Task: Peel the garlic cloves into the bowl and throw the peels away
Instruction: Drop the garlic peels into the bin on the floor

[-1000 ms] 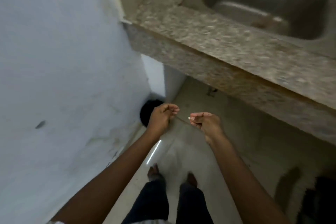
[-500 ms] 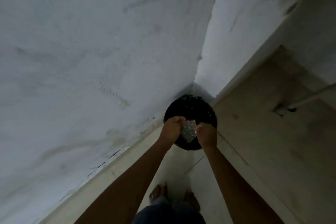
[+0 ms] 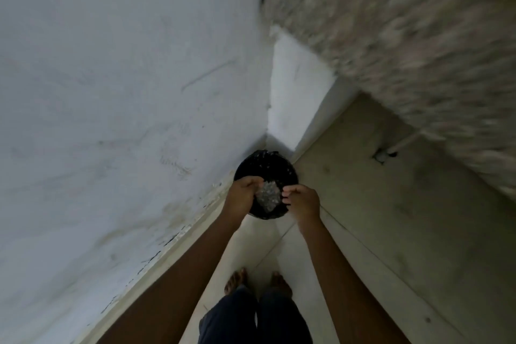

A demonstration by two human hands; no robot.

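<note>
Two bare hands reach out over a black bin that stands on the floor in the far corner, where the white wall on the left meets a short white panel. The left hand is cupped at the bin's left rim, its fingers curled inward around a pale, glittery clump of peels that sits between the two hands, above the bin's mouth. Its grip looks loosely clenched on that clump, though blur keeps the contact from being sure. The right hand is just right of the peels, fingers bent and slightly spread, tips pointing at the clump; whether its grip touches the peels or is released I cannot tell. Small pale flecks dot the inside of the bin on its far side. A speckled stone table fills the upper right, heavily blurred, with a thin white pipe beneath it near the floor. Near the bottom edge two bare feet and dark trousers stand on the pale tiles, between the forearms.
</note>
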